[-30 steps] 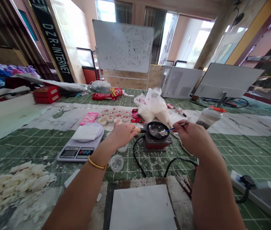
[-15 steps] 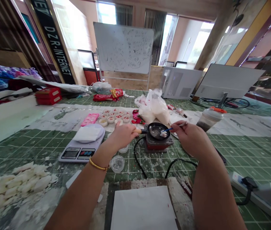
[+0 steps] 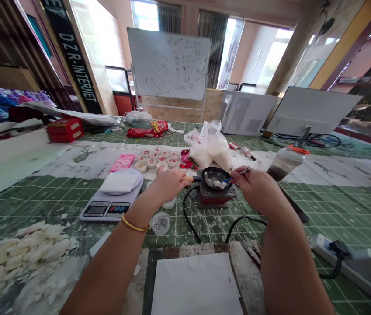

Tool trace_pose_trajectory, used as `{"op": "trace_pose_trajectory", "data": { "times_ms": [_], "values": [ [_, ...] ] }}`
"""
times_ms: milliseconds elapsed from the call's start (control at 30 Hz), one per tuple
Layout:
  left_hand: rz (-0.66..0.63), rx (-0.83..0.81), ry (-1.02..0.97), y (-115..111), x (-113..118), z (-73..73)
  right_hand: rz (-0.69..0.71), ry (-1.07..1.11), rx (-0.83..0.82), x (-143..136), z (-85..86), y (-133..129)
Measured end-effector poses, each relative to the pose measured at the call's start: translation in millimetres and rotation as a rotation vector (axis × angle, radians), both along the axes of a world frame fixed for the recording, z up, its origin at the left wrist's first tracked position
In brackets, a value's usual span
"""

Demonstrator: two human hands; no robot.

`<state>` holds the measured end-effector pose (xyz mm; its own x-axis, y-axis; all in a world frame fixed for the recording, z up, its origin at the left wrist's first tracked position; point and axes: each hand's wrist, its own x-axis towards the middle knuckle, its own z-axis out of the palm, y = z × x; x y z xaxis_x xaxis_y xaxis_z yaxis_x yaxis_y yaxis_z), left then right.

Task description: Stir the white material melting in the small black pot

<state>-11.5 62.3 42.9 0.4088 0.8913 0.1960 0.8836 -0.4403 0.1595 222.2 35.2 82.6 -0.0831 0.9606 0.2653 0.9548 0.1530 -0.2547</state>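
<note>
Pan [image 3: 210, 177], small and black, is sitting on a red-and-grey burner [image 3: 216, 199], its handle [image 3: 189, 179] pointing left. The left hand [image 3: 169, 183] is holding that handle, the fingers gripping narrowly around its pale end. To the right of the pan, the right hand [image 3: 254, 187] is hovering, its fingers pinching a thin blue-and-grey tool [image 3: 227, 179] that is slanting down into the pan, beside white lumps [image 3: 219, 184] lying in it.

Just behind the pan, a plastic bag [image 3: 209, 151] is standing, full of something whitish. To the left of the pan, past the left hand, cups with red bits [image 3: 157, 158] are standing close together, and farther left a scale [image 3: 106, 209] is carrying a white sheet [image 3: 119, 181]. In front and to the left of the pan, a clear cup [image 3: 161, 224] is resting on the green-checked surface [image 3: 185, 225]. To the right, beyond the right hand, an orange-lidded jar [image 3: 282, 166] is standing.
</note>
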Motion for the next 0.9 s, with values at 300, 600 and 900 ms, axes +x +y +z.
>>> {"op": "trace_pose_trajectory", "data": {
  "times_ms": [300,600,900],
  "values": [
    [-0.007,0.014,0.01,0.5,0.1,-0.8,0.009,-0.008,-0.001,-6.3,1.6,-4.6],
    [-0.025,0.009,0.0,-1.7,0.0,1.7,-0.027,-0.027,-0.001,-3.5,1.2,-2.2],
    [-0.012,0.005,0.001,0.2,-0.5,0.0,-0.006,-0.008,0.006,-8.0,1.8,-6.2]
  ]
}}
